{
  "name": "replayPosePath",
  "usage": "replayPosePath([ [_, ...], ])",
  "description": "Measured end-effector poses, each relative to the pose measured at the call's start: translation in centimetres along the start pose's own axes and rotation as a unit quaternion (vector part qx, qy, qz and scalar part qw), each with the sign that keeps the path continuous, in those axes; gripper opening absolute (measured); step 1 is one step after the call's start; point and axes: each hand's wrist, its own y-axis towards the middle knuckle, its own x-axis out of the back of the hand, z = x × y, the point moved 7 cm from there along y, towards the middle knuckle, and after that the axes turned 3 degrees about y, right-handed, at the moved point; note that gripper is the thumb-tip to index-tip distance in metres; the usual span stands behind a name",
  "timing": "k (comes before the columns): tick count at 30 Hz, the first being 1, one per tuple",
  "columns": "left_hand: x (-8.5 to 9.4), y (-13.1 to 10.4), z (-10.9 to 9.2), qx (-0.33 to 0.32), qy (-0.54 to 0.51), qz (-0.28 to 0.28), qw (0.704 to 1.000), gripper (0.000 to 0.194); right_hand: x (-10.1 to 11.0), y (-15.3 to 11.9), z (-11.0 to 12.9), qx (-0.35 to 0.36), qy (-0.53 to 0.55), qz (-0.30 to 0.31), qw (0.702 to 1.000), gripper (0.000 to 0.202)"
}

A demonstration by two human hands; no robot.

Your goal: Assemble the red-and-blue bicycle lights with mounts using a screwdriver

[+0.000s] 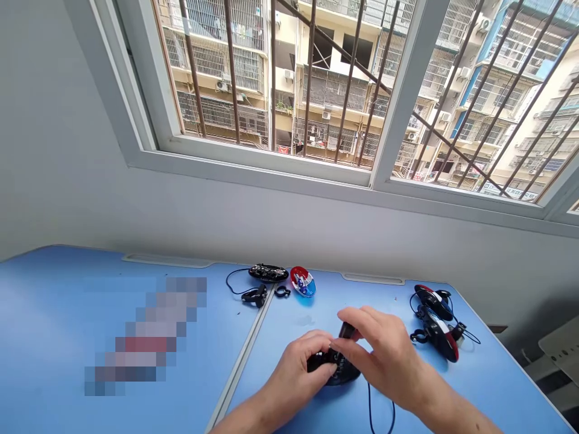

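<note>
Near the front of the blue table (280,337), my left hand (302,364) is closed around the left side of a black oval device (344,372), its thumb on top. My right hand (377,346) pinches a small dark piece (346,330) between thumb and fingers, just above the device's upper edge. Whether the piece touches the device is hidden by my fingers. From the device's right side a thin black cable (370,407) runs down toward the table's front.
Toward the back are a black oval device (268,273), a black clamp part (256,296), a black ring (283,292) and a red-blue oval shell (303,282). Several cabled black parts (438,331) lie at right. A pixelated patch covers the left side. Behind is a barred window.
</note>
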Motion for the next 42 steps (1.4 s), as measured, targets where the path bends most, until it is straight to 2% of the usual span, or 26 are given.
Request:
replayPosePath([
  [11,-0.1,0.0,0.2,-0.006,-0.011,0.012,1.000,0.020,0.2,-0.1,0.0,0.007,-0.006,-0.013,1.000,0.010],
  [16,0.1,0.1,0.2,0.008,-0.022,0.008,1.000,0.015,0.6,-0.1,0.1,0.013,0.018,0.040,0.999,0.013],
  [21,0.1,0.1,0.2,0.021,-0.026,0.008,0.999,0.014,0.9,-0.4,-0.1,-0.009,0.099,0.072,0.992,0.030],
  [25,0.0,0.0,0.2,0.022,-0.028,0.007,0.999,0.014,0.8,-0.4,-0.5,-0.023,0.122,0.036,0.992,0.023],
  [28,0.1,0.0,0.2,0.021,-0.022,0.002,1.000,0.014,0.8,-0.3,-0.1,0.013,0.079,-0.009,0.997,0.025],
  [31,0.1,0.0,0.1,0.018,-0.022,0.003,1.000,0.015,0.6,-0.2,0.1,0.021,0.030,-0.013,0.999,0.018],
  [34,0.1,0.0,-0.1,0.021,-0.026,0.011,0.999,0.016,0.7,-0.1,0.0,0.012,0.026,0.000,1.000,0.014],
  [39,0.2,0.1,-0.2,0.021,-0.031,0.007,0.999,0.012,1.2,-0.2,-0.3,0.006,0.086,0.069,0.994,0.033],
  [42,0.1,0.2,0.0,0.024,-0.040,0.010,0.999,0.011,1.5,-0.2,-0.6,0.009,0.120,0.083,0.989,0.037],
])
